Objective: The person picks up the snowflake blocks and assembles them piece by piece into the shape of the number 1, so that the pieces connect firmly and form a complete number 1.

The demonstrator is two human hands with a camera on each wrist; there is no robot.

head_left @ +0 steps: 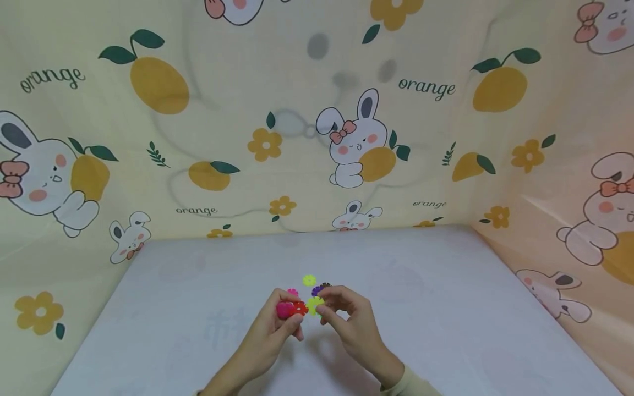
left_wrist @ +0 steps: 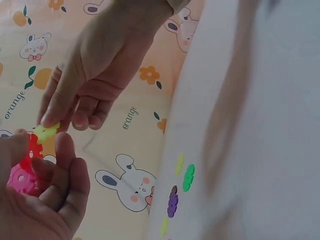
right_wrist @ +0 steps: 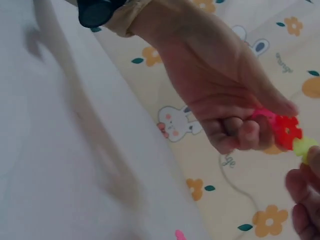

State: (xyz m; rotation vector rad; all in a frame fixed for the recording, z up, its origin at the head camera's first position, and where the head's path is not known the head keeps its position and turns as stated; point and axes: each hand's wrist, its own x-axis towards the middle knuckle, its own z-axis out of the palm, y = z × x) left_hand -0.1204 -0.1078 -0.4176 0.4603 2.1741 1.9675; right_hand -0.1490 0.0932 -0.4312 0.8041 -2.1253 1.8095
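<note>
In the head view my left hand (head_left: 269,333) grips a pink notched plastic disc (head_left: 284,310) and a red notched disc (head_left: 300,308), which sit joined edge to edge. My right hand (head_left: 356,327) pinches a yellow-green notched disc (head_left: 314,306) between thumb and forefinger. The yellow-green disc meets the red disc's edge; whether their slots interlock I cannot tell. From the left wrist, the red disc (left_wrist: 33,151) shows between the yellow-green disc (left_wrist: 47,132) and the pink disc (left_wrist: 22,179). Fingers cover part of each held disc.
Loose notched discs lie on the white table (head_left: 198,286) beyond the hands: yellow (head_left: 309,280), purple (head_left: 316,291), brown (head_left: 325,285) and pink (head_left: 293,291). A green disc (left_wrist: 188,177) shows in the left wrist view. Patterned cloth (head_left: 297,181) with rabbits and oranges surrounds the table.
</note>
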